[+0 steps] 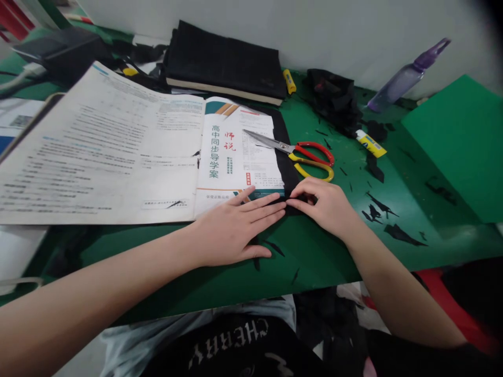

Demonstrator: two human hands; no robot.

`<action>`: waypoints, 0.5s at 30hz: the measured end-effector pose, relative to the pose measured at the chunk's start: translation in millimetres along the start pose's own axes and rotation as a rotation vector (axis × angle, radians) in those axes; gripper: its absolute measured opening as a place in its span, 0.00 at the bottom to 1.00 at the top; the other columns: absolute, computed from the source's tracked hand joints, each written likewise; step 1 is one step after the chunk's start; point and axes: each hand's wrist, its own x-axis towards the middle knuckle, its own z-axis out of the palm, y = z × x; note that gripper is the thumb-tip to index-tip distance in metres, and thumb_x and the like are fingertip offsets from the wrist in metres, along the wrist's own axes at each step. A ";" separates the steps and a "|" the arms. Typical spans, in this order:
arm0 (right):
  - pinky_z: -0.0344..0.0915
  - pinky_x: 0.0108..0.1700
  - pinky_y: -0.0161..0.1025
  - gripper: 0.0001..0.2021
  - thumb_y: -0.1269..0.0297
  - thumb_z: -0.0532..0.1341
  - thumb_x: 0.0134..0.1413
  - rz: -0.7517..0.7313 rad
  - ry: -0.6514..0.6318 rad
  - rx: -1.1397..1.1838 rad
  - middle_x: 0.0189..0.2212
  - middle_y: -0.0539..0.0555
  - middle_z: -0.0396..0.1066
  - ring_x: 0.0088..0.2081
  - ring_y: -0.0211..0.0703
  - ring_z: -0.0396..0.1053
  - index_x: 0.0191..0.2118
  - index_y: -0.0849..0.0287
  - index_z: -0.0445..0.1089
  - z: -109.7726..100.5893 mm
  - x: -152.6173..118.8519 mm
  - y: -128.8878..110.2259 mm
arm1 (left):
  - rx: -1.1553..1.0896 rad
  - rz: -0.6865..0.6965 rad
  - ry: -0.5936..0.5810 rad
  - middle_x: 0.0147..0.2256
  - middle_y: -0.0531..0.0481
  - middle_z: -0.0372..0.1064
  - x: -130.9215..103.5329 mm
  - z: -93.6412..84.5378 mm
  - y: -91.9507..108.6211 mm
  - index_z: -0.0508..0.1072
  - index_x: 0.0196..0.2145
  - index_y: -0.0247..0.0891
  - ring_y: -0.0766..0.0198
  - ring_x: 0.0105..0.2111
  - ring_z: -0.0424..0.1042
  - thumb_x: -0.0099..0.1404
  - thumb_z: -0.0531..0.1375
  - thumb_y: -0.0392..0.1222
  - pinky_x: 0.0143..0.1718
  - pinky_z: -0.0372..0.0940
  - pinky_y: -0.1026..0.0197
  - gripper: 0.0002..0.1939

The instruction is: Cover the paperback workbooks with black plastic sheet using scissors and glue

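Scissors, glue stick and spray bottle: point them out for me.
Scissors (307, 153): head view, on the blades' pivot side, the red handle's base.
Glue stick (371, 144): head view, on its yellow label.
Bottle (396, 85): head view, on its body.

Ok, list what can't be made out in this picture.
All in the head view:
Title page, lower edge: partly covered by the left hand.
Right hand: too small and dark to tell whether thumb and forefinger pinch the black sheet or only press it.
Text-filled page: small print blurred.
Print beneath the scissors: hidden by the blades.
Yellow glue stick: label too small.
Left elbow: cut off by the left edge.
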 end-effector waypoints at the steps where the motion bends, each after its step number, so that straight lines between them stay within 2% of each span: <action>1: 0.61 0.31 0.38 0.08 0.58 0.64 0.55 0.022 0.016 -0.015 0.30 0.51 0.69 0.28 0.38 0.63 0.32 0.56 0.70 0.1 0.1 1.1 | 0.001 -0.010 -0.003 0.67 0.48 0.44 -0.5 0.1 -0.2 0.45 0.67 0.39 0.59 0.68 0.39 0.70 0.46 0.60 0.68 0.26 0.48 0.35; 6: 0.59 0.29 0.39 0.14 0.49 0.65 0.50 0.107 0.055 -0.057 0.31 0.51 0.70 0.28 0.38 0.62 0.32 0.55 0.68 -2.8 0.1 12.3 | 0.001 -0.031 0.013 0.66 0.47 0.46 -2.4 -2.4 0.2 0.46 0.67 0.40 0.59 0.67 0.44 0.71 0.46 0.59 0.68 0.24 0.47 0.34; 12: 0.57 0.25 0.38 0.19 0.43 0.65 0.46 0.211 0.060 -0.068 0.22 0.50 0.66 0.24 0.38 0.60 0.26 0.55 0.67 -10.7 -0.9 20.1 | -0.013 -0.035 -0.001 0.67 0.47 0.45 -2.0 -0.5 -1.4 0.46 0.67 0.42 0.59 0.67 0.44 0.71 0.46 0.59 0.68 0.26 0.46 0.33; 15: 0.57 0.24 0.38 0.19 0.43 0.65 0.47 0.232 0.155 0.049 0.21 0.49 0.65 0.23 0.38 0.60 0.26 0.55 0.67 -15.1 -1.3 19.6 | -0.006 -0.043 -0.012 0.68 0.48 0.42 -2.5 -0.9 -1.2 0.46 0.67 0.43 0.59 0.68 0.42 0.71 0.46 0.60 0.68 0.27 0.47 0.33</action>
